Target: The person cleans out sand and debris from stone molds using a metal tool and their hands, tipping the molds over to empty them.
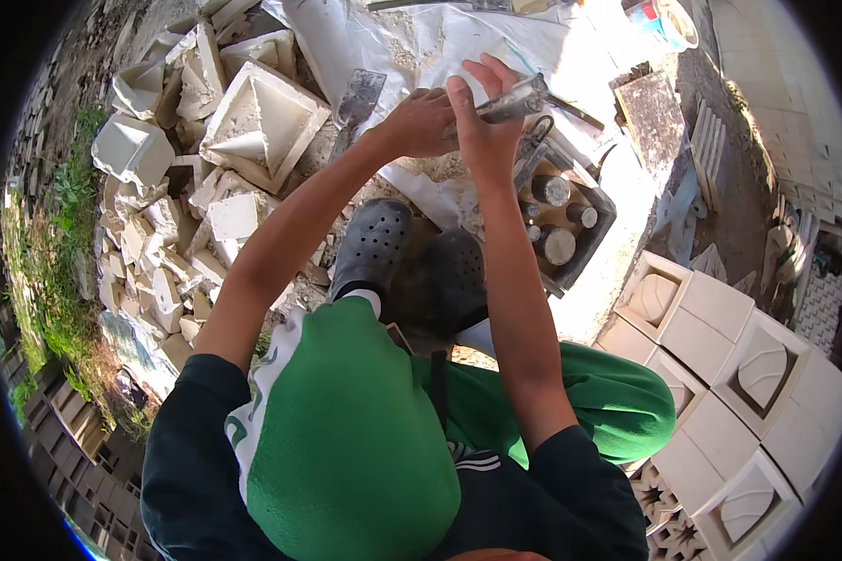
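In front of my shoes, both hands meet around a dusty grey rod-like piece [515, 101] with a thick round end pointing right. My left hand [421, 123] is closed at its left end, where the fingers hide the rest. The piece crosses the palm of my right hand [491, 131], with the thumb on the near side and the fingers, partly stretched, behind it. Just below and right of my right hand stands a dark open box [585, 257] with several upright pale-topped cylinders [558, 246]. A flat dark trowel-like blade [360, 96] lies left of my left hand.
Broken white casts [257, 126] and rubble are heaped on the left. A white sheet [318, 37] covers ground ahead, with a bucket [674, 26] at the far right. Patterned pale blocks [711, 323] line the right. A grey board [650, 117] lies beyond the box.
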The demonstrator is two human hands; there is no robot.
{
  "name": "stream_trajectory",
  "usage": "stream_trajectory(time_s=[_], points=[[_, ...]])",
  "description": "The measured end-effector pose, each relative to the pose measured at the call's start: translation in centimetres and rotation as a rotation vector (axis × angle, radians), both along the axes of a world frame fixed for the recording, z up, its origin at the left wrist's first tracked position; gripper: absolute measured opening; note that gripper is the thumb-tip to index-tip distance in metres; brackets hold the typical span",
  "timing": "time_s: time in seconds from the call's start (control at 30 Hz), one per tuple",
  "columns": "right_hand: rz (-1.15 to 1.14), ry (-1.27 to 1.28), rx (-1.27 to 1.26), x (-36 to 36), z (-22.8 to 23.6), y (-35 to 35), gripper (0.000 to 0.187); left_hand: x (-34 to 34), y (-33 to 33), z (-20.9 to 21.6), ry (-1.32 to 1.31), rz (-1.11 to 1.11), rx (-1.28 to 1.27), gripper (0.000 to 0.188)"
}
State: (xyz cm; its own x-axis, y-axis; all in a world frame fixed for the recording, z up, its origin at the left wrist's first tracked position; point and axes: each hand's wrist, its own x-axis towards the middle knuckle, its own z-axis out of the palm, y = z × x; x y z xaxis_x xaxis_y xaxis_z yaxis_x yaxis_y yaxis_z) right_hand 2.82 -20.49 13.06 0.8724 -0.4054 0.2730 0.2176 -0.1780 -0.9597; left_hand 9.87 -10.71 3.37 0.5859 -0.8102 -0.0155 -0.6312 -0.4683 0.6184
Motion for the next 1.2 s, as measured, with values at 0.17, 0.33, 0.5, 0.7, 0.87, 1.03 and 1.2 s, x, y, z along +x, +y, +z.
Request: stream_trajectory(time_s=[0.17, 0.33, 0.5, 0.7, 0.87, 1.03, 1.2], points=[[-0.251, -0.032, 0.533, 1.1, -4.7, -0.3, 0.018, -1.3, 4.2, -5.5, -0.134, 0.151, 0.199, 0.110], [-0.227, -0.002, 0.601, 2.1, -5.4, -2.2, 0.024, -4.3, 6.4, -12.1, -0.224, 0.289, 0.267, 0.128], [-0.072, 0.034, 0.362, 2.0, 3.2, 0.5, 0.030, -5.0, 6.4, -14.9, -0.336, 0.416, 0.200, 0.129], [-0.066, 0.099, 0.311, 3.2, -1.0, 1.6, 0.029, -4.4, 6.0, -13.4, -0.225, 0.347, 0.292, 0.123], [-0.011, 0.178, 0.268, 3.5, -4.5, 0.5, 0.016, -3.6, 6.6, -12.6, -0.149, 0.211, 0.301, 0.128], [-0.110, 0.081, 0.270, 3.7, 3.6, 2.5, 0.020, -3.6, 8.3, -12.1, -0.139, 0.227, 0.325, 0.128], [-0.226, 0.031, 0.335, 4.4, -3.7, 2.6, 0.025, -2.6, 7.7, -10.9, -0.081, 0.190, 0.361, 0.128]])
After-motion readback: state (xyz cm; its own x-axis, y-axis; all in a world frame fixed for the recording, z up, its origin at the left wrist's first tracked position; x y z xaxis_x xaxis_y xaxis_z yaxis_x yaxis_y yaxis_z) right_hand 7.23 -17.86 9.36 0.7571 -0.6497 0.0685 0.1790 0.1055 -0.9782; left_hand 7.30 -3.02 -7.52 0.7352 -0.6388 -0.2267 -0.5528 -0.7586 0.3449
